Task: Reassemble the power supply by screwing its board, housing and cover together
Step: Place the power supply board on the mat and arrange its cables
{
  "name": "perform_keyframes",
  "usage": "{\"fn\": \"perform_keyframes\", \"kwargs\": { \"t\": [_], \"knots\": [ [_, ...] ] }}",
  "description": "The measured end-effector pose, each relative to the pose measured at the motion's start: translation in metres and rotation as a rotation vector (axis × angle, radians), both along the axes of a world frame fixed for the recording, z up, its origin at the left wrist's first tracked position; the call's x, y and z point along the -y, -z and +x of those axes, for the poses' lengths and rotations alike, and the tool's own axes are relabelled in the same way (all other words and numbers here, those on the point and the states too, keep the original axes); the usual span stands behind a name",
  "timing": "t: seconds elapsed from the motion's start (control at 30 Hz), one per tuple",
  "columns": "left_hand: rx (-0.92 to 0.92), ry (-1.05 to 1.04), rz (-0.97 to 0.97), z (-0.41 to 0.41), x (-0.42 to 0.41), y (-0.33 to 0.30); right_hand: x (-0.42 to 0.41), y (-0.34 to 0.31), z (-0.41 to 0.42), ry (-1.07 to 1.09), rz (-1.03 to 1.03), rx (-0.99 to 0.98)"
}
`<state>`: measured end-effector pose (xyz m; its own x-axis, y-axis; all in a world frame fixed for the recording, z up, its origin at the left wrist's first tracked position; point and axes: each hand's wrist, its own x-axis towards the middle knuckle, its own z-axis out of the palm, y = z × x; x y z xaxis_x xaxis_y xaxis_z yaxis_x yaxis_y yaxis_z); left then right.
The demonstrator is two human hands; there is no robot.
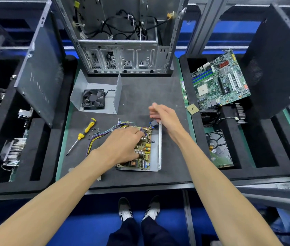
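Left hand (123, 144) presses the circuit board (145, 151) into its metal tray (155, 153), likely seating it; right hand (165, 118) hovers relaxed, empty; screwdriver (84, 134) waits left.

One yellow-handled screwdriver (84, 133), one black square cooling fan (93, 99) in one bent grey metal cover (80, 89), one brown component-covered power supply board (143, 150), one green motherboard (220, 79), one hard drive (218, 148), two bare hands: left hand (123, 144), right hand (165, 118).

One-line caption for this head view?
Left hand presses the power-supply board into its metal housing; right hand hovers open; yellow screwdriver lies unused.
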<state>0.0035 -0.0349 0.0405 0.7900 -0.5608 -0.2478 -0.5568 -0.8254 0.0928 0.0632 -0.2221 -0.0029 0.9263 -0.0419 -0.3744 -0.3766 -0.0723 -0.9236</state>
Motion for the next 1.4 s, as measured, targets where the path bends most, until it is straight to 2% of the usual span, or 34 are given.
{"fn": "perform_keyframes", "kwargs": {
  "t": [0.07,0.13,0.27,0.43,0.57,0.67,0.73,0.77,0.83,0.9,0.93,1.0,1.1,1.2,1.3,1.4],
  "knots": [
    [0.009,-0.001,0.001,0.001,0.001,0.002,-0.006,0.001,-0.011,0.2,0.066,0.041],
    [0.013,-0.002,0.0,0.001,0.001,0.002,-0.016,0.004,-0.027,0.287,0.065,0.09],
    [0.01,-0.003,-0.024,0.0,-0.002,0.005,-0.028,0.011,-0.051,0.309,0.034,0.142],
    [-0.042,0.023,-0.051,0.002,-0.006,0.007,-0.026,0.01,-0.057,0.248,-0.015,0.009],
    [0.001,0.068,-0.21,0.0,-0.016,-0.001,-0.026,0.008,-0.055,0.242,-0.022,0.032],
    [0.148,-0.079,-0.335,-0.001,-0.037,-0.01,-0.027,0.01,-0.053,0.245,-0.018,0.031],
    [0.221,-0.297,-0.364,-0.002,-0.051,-0.013,-0.028,0.011,-0.052,0.257,-0.017,0.026],
    [0.165,-0.424,-0.348,-0.001,-0.057,-0.013,-0.028,0.012,-0.052,0.263,-0.02,0.026],
    [-0.137,-0.627,-0.281,0.003,-0.066,-0.015,-0.029,0.013,-0.051,0.269,-0.019,0.025],
    [-0.396,-0.678,-0.265,0.008,-0.074,-0.016,-0.028,0.014,-0.05,0.27,-0.012,0.025],
    [-0.425,-0.67,-0.309,0.011,-0.078,-0.018,-0.028,0.014,-0.05,0.27,-0.01,0.025],
    [-0.387,-0.655,-0.443,0.02,-0.08,-0.024,-0.027,0.015,-0.051,0.276,-0.007,0.021],
    [-0.206,-0.669,-0.584,0.036,-0.078,-0.026,-0.027,0.016,-0.051,0.283,-0.003,0.026],
    [-0.087,-0.618,-0.475,0.049,-0.078,-0.015,-0.027,0.017,-0.05,0.283,-0.011,0.029],
    [-0.093,-0.605,-0.238,0.049,-0.084,0.003,-0.027,0.018,-0.05,0.289,-0.015,0.022],
    [-0.11,-0.592,-0.099,0.039,-0.093,0.018,-0.027,0.019,-0.05,0.284,-0.018,0.024]
  ]
}}
